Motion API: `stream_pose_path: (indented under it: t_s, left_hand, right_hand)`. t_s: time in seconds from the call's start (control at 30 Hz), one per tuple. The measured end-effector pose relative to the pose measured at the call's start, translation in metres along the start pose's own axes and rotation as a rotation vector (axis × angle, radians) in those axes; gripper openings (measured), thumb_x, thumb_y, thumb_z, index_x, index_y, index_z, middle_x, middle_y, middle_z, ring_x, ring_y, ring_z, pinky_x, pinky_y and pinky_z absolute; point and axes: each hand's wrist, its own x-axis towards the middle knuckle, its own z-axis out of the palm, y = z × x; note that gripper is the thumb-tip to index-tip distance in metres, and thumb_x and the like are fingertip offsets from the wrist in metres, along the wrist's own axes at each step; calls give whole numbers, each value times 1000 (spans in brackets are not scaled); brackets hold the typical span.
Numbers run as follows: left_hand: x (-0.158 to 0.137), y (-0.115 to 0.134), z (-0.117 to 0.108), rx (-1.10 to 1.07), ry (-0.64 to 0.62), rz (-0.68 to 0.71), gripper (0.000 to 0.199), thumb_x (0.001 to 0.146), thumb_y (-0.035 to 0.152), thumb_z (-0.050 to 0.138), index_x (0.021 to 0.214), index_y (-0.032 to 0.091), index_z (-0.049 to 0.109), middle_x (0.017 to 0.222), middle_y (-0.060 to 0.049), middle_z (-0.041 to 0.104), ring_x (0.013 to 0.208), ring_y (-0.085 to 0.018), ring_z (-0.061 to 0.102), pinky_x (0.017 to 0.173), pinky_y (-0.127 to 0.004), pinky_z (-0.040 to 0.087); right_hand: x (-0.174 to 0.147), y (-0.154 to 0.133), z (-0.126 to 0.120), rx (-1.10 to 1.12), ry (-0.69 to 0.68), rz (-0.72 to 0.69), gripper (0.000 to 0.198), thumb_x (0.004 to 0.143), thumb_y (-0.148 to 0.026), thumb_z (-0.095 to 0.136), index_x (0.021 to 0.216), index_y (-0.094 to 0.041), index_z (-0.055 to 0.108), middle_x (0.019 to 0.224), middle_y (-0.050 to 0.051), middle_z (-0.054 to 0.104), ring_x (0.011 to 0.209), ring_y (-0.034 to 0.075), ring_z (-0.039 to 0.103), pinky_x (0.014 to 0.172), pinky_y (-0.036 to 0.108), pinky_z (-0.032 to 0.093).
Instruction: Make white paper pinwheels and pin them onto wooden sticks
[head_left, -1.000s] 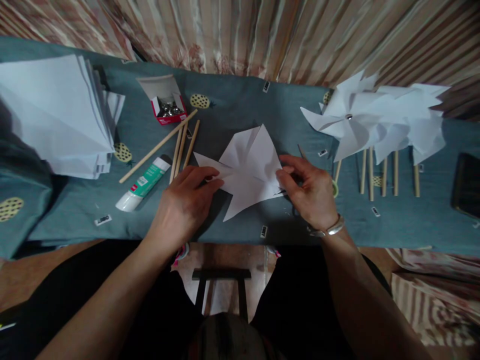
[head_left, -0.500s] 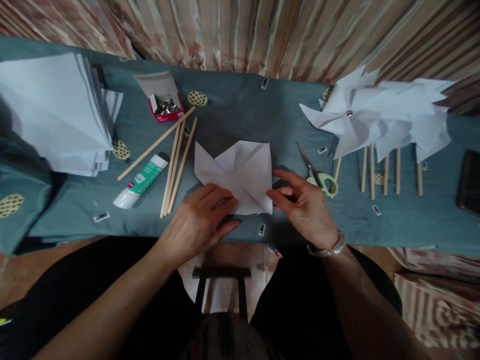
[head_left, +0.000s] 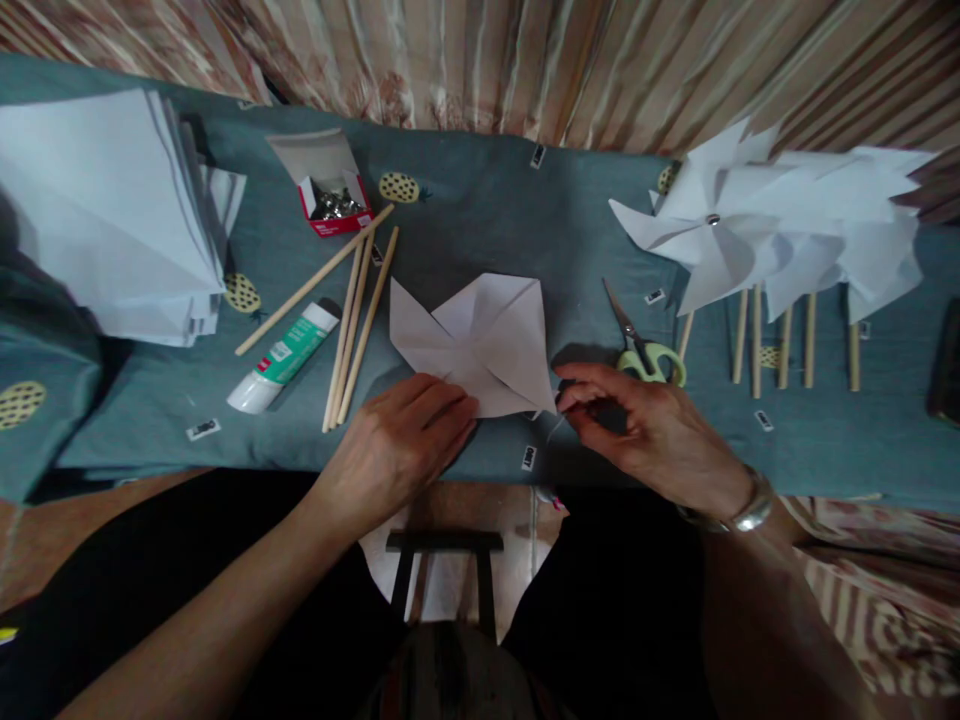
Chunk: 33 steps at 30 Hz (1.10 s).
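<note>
the right hand (head_left: 660, 435) is drawing back off the folded paper (head_left: 480, 345), fingers loosely curled and holding nothing, while the left hand (head_left: 397, 445) is pressing its near edge flat, open-palmed.

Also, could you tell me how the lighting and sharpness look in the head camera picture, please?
Head view: dim overall, with the lap and lower frame nearly black; the white folded paper and finished pinwheels stand out brightly; the left hand and right hand cast soft shadows on the teal cloth; edges bow from wide-angle distortion; the curtain looks smeared.

White folded paper (head_left: 480, 345), apparently slit, flat on cloth
</note>
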Motion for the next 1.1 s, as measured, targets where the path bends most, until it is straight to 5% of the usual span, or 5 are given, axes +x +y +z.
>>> stream_pose_path:
  t_s: [0.27,0.4,0.63,0.8,1.1]
  left_hand:
    - [-4,0,1,7,-23,-4,15,93,12,54,101,11,66,95,-9,71,88,-21,65,77,-35,59]
    - [-5,1,0,12,-10,-13,14,93,12,54,99,10,66,93,-9,70,85,-20,64,75,-34,58]
    - [-9,-1,-3,29,-26,-35,13,94,13,53,98,12,66,91,-8,70,83,-19,63,73,-32,56]
    - [-11,-2,-3,1,-35,-63,13,94,13,52,94,12,65,90,-8,69,82,-18,63,71,-30,55]
    - [-14,-5,0,-79,23,-131,9,93,14,56,95,12,65,90,-7,70,83,-18,64,73,-30,56]
  right_hand:
    - [0,9,4,-286,231,-52,30,90,-21,52,118,-21,62,90,7,73,86,25,70,80,42,57]
    - [3,3,0,-287,396,-2,37,93,-24,51,129,-23,59,124,12,67,112,31,65,99,49,51]
    - [8,-22,16,-55,104,-282,37,86,-16,57,122,-23,63,142,9,56,129,27,54,107,51,46]
    - [13,-19,24,-67,25,-267,25,84,-20,63,109,-21,68,136,10,61,126,28,56,106,53,46]
    - [15,-17,27,-9,48,-233,29,85,-28,69,112,-19,67,132,12,64,124,27,58,107,51,45]
